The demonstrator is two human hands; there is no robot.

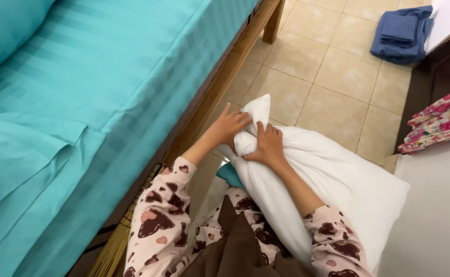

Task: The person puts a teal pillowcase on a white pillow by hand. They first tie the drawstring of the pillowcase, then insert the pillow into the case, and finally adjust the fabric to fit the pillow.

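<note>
I have a white pillow [333,179] propped against my lap, its bulk running out toward 4 o'clock, and both hands are bunched on its upper corner near the middle of my view. My left hand [231,127] is curled closed, fingers pinching the gathered fabric from the 10 o'clock side; my right hand [267,146] is clenched around the same corner just beside it, the two nearly touching. The pillow looks bare: no case is over it, so as I judge it the covering is all left to do. A bit of teal cloth [230,174] peeks out under the pillow by my knee; I cannot tell what it is.

The bed [81,102] with its teal sheet fills the view from 8 to 12 o'clock, its wooden frame close to my left arm. Folded blue cloth [402,33] lies on the tiled floor [333,82] at 1 o'clock, well apart. A flowered fabric [438,120] sits at 3 o'clock. Nothing crowds my hands.
</note>
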